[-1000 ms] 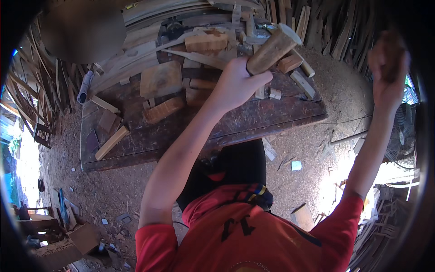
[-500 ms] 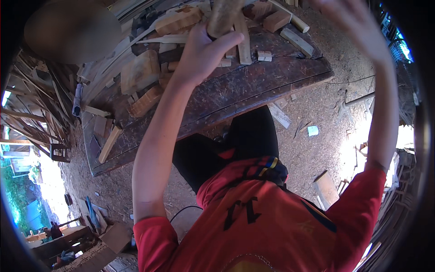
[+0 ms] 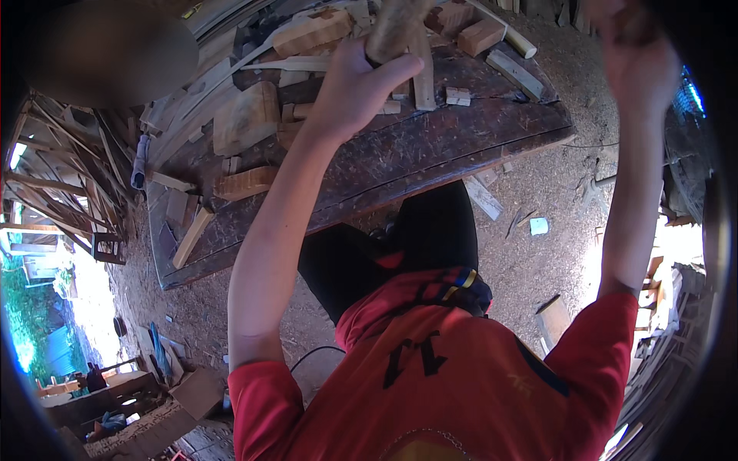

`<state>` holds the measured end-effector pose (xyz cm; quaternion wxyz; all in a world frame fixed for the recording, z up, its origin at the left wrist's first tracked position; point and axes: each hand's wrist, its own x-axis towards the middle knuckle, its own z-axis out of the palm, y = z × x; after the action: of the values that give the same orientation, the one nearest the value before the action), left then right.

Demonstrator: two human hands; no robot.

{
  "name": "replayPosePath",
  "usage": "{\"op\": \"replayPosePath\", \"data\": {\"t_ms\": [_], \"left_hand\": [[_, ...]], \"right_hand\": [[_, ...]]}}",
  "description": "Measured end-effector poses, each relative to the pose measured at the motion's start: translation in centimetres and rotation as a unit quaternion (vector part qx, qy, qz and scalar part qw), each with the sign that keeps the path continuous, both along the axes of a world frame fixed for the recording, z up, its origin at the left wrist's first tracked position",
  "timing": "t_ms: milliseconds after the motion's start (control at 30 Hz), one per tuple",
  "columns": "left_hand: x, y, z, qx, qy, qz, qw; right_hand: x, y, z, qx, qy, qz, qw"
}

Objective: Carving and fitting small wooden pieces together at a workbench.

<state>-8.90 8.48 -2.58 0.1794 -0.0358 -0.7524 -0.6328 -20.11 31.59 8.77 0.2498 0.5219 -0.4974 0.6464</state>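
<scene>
My left hand point(image 3: 354, 96) grips an upright round wooden piece point(image 3: 396, 31) over the workbench point(image 3: 453, 138), its top running out of the upper edge. My right hand point(image 3: 634, 65) is raised beyond the bench's right corner, fingers curled round a dark brown object point(image 3: 634, 23), blurred and cut off by the shadowed rim. Beside my left hand lie a flat wooden strip point(image 3: 423, 88), a pale small block point(image 3: 457, 96) and a square chunk of wood point(image 3: 242, 119).
Several offcuts point(image 3: 192, 230) and blocks point(image 3: 311, 31) lie scattered on the bench. Piles of slats point(image 3: 58, 184) lean at the left. A cardboard box point(image 3: 192, 392) sits at lower left, and boards point(image 3: 550, 319) lie on the dirt floor at right.
Since a second ago my left hand and its round piece have risen and shifted left in view. My right hand has moved upward and leftward, blurring on the way; the bench also sits differently in view.
</scene>
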Motion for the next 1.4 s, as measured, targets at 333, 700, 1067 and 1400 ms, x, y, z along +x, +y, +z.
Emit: {"op": "replayPosePath", "data": {"t_ms": [333, 700, 1067, 1400], "left_hand": [[1.2, 0.4, 0.8, -0.066, -0.085, 0.017, 0.994], [0.9, 0.6, -1.6, -0.202, 0.056, 0.097, 0.973], [2.1, 0.9, -1.0, -0.317, -0.009, 0.086, 0.944], [14.5, -1.5, 1.6, -0.452, 0.032, 0.353, 0.819]], "right_hand": [[-1.5, 1.5, -8.2, 0.309, -0.231, -0.198, 0.901], [-2.3, -3.4, -13.6, 0.422, -0.038, -0.26, 0.868], [2.0, -4.5, -8.7, 0.323, -0.264, -0.012, 0.909], [2.3, -0.9, -8.9, 0.407, -0.23, -0.045, 0.883]]}}
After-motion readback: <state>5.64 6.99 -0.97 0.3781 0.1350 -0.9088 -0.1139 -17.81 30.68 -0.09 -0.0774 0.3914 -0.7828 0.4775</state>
